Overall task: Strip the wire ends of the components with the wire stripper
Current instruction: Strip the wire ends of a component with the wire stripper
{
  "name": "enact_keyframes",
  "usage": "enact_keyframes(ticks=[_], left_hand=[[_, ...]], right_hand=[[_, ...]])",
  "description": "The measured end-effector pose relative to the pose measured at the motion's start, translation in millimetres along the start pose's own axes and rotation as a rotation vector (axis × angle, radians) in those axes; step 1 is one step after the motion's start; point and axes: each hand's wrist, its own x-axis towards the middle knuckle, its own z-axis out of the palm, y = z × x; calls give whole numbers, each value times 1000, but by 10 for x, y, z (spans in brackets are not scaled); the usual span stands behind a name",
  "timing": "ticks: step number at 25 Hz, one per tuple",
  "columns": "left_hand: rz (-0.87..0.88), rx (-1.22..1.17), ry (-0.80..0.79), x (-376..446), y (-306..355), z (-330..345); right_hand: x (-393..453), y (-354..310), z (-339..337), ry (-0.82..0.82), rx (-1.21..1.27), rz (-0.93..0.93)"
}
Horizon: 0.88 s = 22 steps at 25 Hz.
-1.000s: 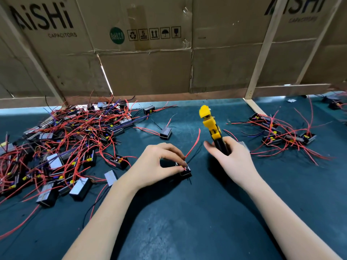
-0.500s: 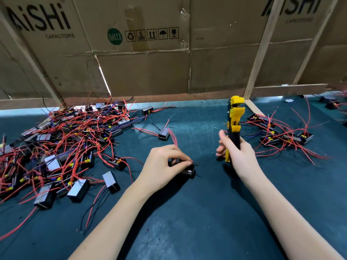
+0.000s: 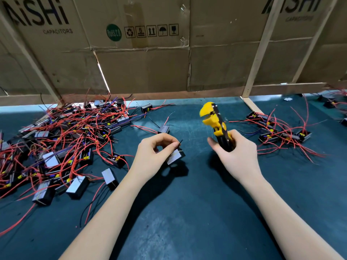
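Left hand [image 3: 155, 152] fingers pinch a component [image 3: 175, 156] and its black wire [image 3: 179, 143], frame centre. Right hand [image 3: 237, 152] clenches wire stripper [image 3: 216, 124]. Step: presenting wire; next, probably seating its end in the stripper head.

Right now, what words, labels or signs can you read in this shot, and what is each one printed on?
"AiSHi CAPACITORS": left cardboard panel, first letter cut off by the frame edge.
"RoHS 2.0": green round sticker on that cardboard.
"5": in the row of black handling symbols beside the sticker.
"AiSHi" again, partly hidden by a wooden slat: right cardboard panel; the line under it is blurred.
Components and wire stripper: no readable text.
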Motion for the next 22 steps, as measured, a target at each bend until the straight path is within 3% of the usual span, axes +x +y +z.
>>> enact_keyframes(ticks=[4,7,22], left_hand=[[-37,-46,-66,-10,-14,-2],[-72,-34,-85,-10,-39,19],[-111,196,-148,-55,-56,94]], right_hand=[[33,44,4,59,-508,-96],[55,113,3,36,-714,-168],[32,130,74,23,-787,-289]])
